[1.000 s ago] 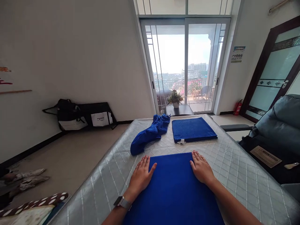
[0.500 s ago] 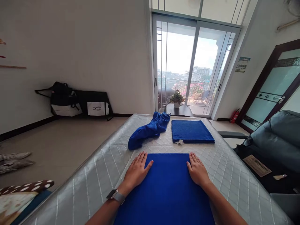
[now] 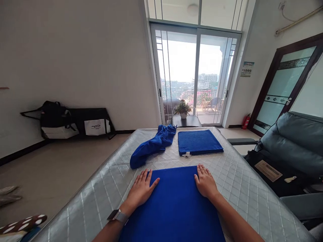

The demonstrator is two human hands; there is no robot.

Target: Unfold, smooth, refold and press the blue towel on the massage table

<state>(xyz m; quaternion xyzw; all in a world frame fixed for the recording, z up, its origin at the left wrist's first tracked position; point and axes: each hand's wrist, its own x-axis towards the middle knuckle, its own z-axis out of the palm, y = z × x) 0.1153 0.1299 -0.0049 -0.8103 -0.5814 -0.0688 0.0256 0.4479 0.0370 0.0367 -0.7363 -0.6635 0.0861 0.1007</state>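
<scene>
While the left hand (image 3: 141, 191) and the right hand (image 3: 206, 183) lie palm down at the far left and far right corners of a flat blue cloth (image 3: 174, 205), nothing is pinched; the fingers are straight and close beside one another, with each thumb held away and pointing inward; the flat cloth lies at the near middle of the quilted silver surface (image 3: 242, 188), its near end running out of view; beyond it, far right, a folded blue cloth (image 3: 199, 141) lies squared, with a white tag (image 3: 186, 154) at its near edge, and appears finished; far left, a crumpled blue cloth (image 3: 152, 147) lies bunched and untouched, so it seems yet to be dealt with; the flat cloth looks smooth, which suggests a middle stage, though whether it is already doubled over I cannot tell.
</scene>
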